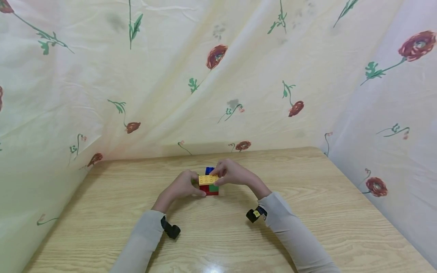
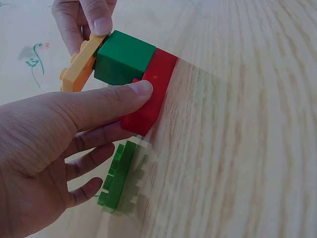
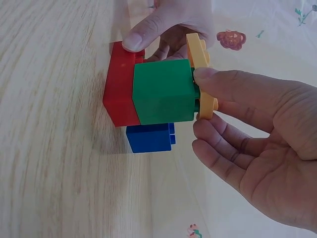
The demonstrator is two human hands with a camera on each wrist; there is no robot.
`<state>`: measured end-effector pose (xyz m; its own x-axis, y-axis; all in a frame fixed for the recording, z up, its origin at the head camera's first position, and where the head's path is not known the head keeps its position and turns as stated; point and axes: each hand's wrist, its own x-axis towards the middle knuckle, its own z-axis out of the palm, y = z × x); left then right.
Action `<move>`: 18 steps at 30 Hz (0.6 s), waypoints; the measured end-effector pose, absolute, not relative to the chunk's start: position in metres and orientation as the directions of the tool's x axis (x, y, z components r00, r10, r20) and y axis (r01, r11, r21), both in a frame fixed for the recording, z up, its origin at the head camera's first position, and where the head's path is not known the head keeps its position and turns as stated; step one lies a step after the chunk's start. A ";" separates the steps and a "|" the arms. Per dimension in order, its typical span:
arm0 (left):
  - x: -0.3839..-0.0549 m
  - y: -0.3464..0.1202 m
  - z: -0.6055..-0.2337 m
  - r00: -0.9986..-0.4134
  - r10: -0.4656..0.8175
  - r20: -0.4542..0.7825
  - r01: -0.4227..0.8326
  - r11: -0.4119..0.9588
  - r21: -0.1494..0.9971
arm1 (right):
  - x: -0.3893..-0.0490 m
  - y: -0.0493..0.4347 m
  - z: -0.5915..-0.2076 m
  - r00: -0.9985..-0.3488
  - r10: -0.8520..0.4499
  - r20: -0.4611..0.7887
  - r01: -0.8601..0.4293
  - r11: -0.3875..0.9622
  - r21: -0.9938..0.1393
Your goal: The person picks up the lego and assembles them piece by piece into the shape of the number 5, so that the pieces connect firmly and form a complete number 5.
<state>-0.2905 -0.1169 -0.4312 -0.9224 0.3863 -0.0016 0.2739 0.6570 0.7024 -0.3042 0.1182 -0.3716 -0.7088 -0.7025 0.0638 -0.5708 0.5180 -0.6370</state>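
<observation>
My left hand pinches a red brick on the table, its thumb along the near side in the left wrist view. A taller green block sits on the red brick's right end. Over this block my right hand grips a thin yellow plate brick between thumb and fingers. In the right wrist view the plate lies across the block's top, slightly tilted, with green studs showing in the gap. Its other end reaches out above the uncovered part of the red brick.
A blue brick stands behind the red and green ones. A light green studded brick lies on the wooden table near the left fingers. A flower-patterned cloth hangs behind the table and along its sides.
</observation>
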 end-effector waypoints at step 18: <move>-0.291 -0.118 -0.430 -0.919 0.394 -0.003 0.274 0.645 0.714 | -0.308 0.119 -0.374 -0.704 -0.706 0.079 -0.573 0.500 -0.649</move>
<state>-0.2907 -0.1180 -0.4304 -0.9193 0.3936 -0.0028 0.2738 0.6445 0.7139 -0.3080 0.1188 -0.3742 -0.7041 -0.7058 0.0785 -0.5733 0.4996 -0.6494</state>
